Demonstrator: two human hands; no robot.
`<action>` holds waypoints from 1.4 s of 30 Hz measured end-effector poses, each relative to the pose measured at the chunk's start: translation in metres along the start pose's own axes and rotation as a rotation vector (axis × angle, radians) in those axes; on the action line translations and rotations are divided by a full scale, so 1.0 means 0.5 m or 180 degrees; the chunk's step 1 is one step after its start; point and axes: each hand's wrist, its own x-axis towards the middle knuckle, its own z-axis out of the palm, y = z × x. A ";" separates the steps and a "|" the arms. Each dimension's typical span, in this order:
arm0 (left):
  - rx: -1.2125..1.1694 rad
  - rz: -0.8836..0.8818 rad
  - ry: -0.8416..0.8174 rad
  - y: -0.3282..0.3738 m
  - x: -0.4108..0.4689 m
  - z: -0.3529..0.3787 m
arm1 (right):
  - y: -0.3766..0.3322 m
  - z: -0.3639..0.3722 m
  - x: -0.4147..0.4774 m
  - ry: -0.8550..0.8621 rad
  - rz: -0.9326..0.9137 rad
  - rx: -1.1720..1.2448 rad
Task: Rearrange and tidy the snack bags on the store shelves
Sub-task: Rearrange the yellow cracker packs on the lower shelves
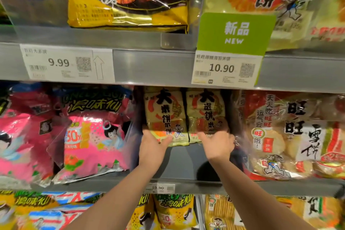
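Note:
Two yellow rice-cracker bags stand side by side, set back on the middle shelf [183, 164]. My left hand [153, 144] grips the bottom edge of the left bag [162, 112]. My right hand [218, 144] holds the bottom edge of the right bag [205, 110]. Both bags stand upright and touch each other. My fingers cover their lower corners. The shelf board in front of them is bare grey.
Pink snack bags [93, 132] fill the slot on the left, behind a clear divider [130, 136]. Red and white rice-cracker bags [291, 136] sit on the right. The upper shelf rail [149, 67] carries price tags just above. More bags line the shelves above and below.

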 end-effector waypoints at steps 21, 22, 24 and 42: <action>0.0031 0.0075 0.0291 -0.012 -0.029 -0.004 | 0.026 -0.014 -0.049 -0.0397 0.0014 0.0845; -0.0065 0.0035 0.0252 -0.012 -0.029 -0.008 | 0.027 -0.018 -0.050 -0.0455 0.0045 0.0799; -0.0246 -0.0021 0.0132 -0.010 -0.034 -0.016 | 0.029 -0.030 -0.055 -0.0599 0.0129 0.0695; -0.1061 -0.0920 -0.0623 0.027 -0.218 -0.153 | 0.085 -0.193 -0.195 -0.1454 0.0833 0.1886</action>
